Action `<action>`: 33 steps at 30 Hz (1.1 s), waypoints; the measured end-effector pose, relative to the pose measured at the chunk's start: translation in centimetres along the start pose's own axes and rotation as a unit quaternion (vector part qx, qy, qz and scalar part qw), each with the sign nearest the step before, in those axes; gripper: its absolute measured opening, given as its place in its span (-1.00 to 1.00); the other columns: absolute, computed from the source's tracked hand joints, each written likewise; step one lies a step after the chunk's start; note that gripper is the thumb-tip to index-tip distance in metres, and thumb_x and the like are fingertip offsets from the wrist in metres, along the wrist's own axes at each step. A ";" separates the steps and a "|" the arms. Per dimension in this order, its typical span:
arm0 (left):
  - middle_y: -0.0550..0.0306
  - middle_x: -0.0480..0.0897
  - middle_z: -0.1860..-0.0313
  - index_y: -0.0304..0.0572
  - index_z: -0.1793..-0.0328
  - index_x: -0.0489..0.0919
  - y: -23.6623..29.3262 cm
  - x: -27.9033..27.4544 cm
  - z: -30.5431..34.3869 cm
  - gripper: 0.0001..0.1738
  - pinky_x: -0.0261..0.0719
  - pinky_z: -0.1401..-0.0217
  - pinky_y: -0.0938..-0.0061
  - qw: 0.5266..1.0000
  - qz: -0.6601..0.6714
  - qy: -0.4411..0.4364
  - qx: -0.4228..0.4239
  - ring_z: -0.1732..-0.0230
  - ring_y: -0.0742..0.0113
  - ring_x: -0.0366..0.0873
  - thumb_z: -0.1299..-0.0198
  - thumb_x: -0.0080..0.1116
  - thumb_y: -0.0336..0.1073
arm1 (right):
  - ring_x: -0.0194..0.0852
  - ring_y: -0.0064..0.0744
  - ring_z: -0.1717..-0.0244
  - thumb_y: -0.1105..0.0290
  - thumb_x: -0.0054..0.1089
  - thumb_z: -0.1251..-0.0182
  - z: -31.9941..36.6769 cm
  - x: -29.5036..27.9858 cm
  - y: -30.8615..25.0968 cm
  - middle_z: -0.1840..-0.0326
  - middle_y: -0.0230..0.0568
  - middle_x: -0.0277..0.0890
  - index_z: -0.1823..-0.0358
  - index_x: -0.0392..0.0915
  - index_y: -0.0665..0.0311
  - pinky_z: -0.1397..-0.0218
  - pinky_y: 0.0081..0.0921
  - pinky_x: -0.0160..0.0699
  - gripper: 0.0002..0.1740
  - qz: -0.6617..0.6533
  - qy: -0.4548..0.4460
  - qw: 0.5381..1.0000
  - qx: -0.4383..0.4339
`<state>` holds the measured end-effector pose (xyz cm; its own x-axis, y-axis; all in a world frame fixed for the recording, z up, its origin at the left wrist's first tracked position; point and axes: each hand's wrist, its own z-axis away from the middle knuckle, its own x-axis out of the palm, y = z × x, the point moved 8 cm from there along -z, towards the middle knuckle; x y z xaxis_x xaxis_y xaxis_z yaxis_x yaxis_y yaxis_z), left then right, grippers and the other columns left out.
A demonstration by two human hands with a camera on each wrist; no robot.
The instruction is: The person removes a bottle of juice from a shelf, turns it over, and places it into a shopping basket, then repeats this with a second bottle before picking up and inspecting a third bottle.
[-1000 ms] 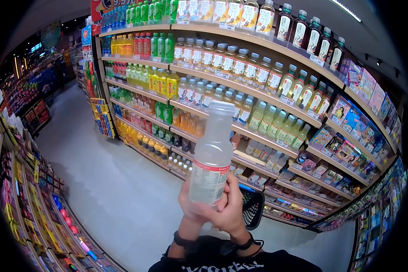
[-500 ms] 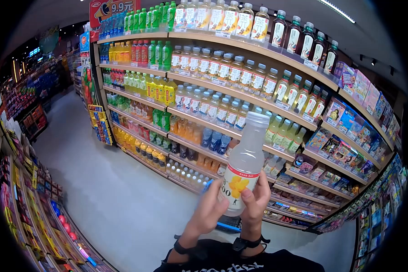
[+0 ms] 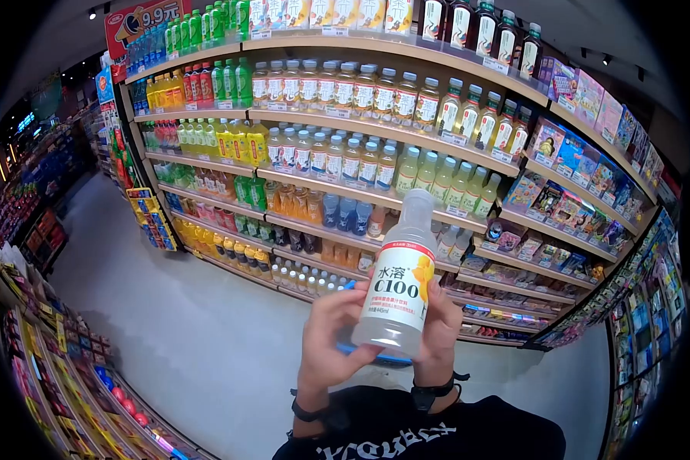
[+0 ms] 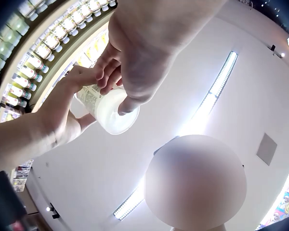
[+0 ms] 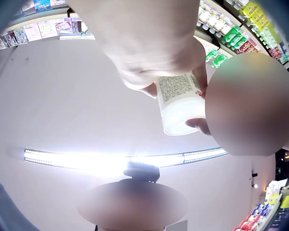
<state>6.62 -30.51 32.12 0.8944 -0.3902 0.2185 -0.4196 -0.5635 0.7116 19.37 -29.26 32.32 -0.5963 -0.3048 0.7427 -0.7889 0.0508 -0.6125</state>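
Bottle (image 3: 397, 295) between left hand (image 3: 331, 333) and right hand (image 3: 441, 328), both gripping its sides; left thumb (image 4: 130, 104) on base (image 4: 111, 122). Neck (image 3: 416, 211) leans toward drinks shelf (image 3: 406, 44) beyond bottle. Label (image 3: 393, 285) on near face; side grips probably keep it mostly uncovered, thumb likely supporting tilt.

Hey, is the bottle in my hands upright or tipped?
Tipped: in the head view, the bottle points its neck away, its base nearer the camera.
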 end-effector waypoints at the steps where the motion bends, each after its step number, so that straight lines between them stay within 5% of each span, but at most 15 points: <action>1: 0.02 0.65 0.06 -0.35 -0.37 0.29 -0.3 -0.4 -0.2 -0.19 0.56 -0.14 0.40 1.000 -0.003 -0.006 -0.001 -0.01 0.31 0.64 0.04 0.43 -0.57 | 0.44 0.26 -0.27 0.08 0.13 -0.35 -0.3 0.0 0.1 -0.27 0.38 0.34 -0.42 0.09 0.56 -0.31 0.06 0.53 -0.17 0.007 0.002 1.000 -0.002; 7: 0.03 0.69 0.05 -0.37 -0.31 0.37 -0.1 -1.9 -0.5 -0.26 0.58 -0.06 0.46 0.994 -0.102 -0.038 -0.012 0.10 0.35 0.67 0.07 0.42 -0.57 | 0.52 0.12 -0.22 0.06 0.18 -0.33 -0.6 1.0 -0.9 -0.18 0.28 0.45 -0.36 0.17 0.54 -0.26 -0.03 0.59 -0.21 0.117 -0.004 0.990 -0.077; 10: 0.06 0.70 0.09 -0.38 -0.31 0.38 -0.1 -1.7 -0.4 -0.23 0.59 -0.03 0.49 0.996 -0.085 -0.019 0.000 0.14 0.40 0.67 0.09 0.47 -0.52 | 0.56 0.07 -0.17 0.05 0.09 -0.40 -0.7 1.1 -0.2 -0.17 0.26 0.47 -0.35 0.20 0.54 -0.23 -0.07 0.61 -0.26 0.072 -0.029 0.996 -0.036; 13: 0.11 0.69 0.14 -0.36 -0.35 0.36 -0.2 -1.7 -0.4 -0.16 0.58 0.03 0.54 0.998 -0.067 0.003 0.010 0.17 0.45 0.66 0.11 0.54 -0.47 | 0.61 0.00 -0.09 0.06 -0.04 -0.50 -0.9 -0.1 0.3 -0.14 0.25 0.49 -0.33 0.23 0.52 -0.16 -0.14 0.65 -0.35 0.042 0.045 0.998 -0.011; 17: 0.15 0.63 0.17 -0.33 -0.41 0.31 0.1 -1.1 -0.9 -0.07 0.55 0.14 0.59 0.997 -0.068 -0.024 -0.007 0.21 0.48 0.61 0.12 0.59 -0.42 | 0.60 -0.19 -0.07 0.12 -0.04 -0.54 -1.6 -0.3 0.8 -0.12 0.02 0.53 -0.29 0.32 0.44 -0.16 -0.27 0.58 -0.46 -0.004 0.075 0.997 0.029; 33: 0.15 0.63 0.24 -0.27 -0.43 0.32 -1.5 -1.7 -2.7 -0.12 0.50 0.28 0.65 0.995 -0.093 -0.011 -0.016 0.30 0.54 0.55 0.05 0.53 -0.48 | 0.57 -0.23 -0.11 0.12 -0.18 -0.60 -3.7 -0.9 1.4 -0.12 -0.06 0.53 -0.30 0.33 0.34 -0.19 -0.25 0.57 -0.52 -0.096 0.078 0.990 0.066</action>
<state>6.14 -27.03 32.50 0.9527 -0.2966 0.0667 -0.2415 -0.6049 0.7588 18.25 -25.39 31.81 -0.4616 -0.1464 0.8750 -0.8693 -0.1221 -0.4790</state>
